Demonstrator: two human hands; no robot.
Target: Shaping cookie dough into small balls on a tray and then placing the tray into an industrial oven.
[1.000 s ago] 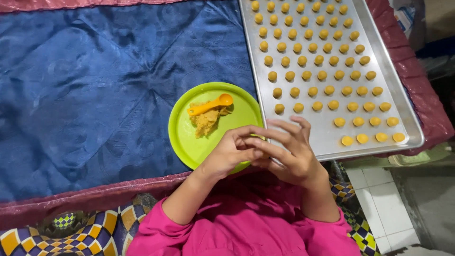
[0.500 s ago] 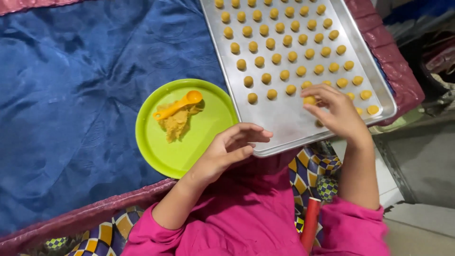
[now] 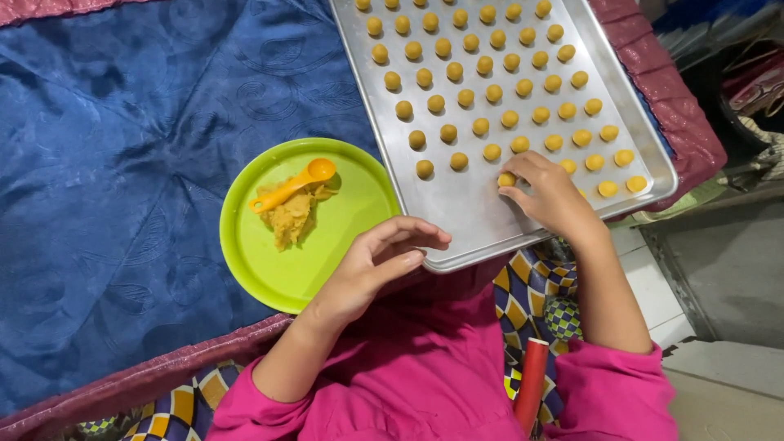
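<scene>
Pink-sleeved left hand nearest, fingers loosely curled, holding nothing, hovering over green plate's rim. Beyond its fingertips, dough heap under orange scoop. Right hand farther, fingers pinched on a small dough ball, pressing it onto metal tray, extending neat rows beyond.
</scene>
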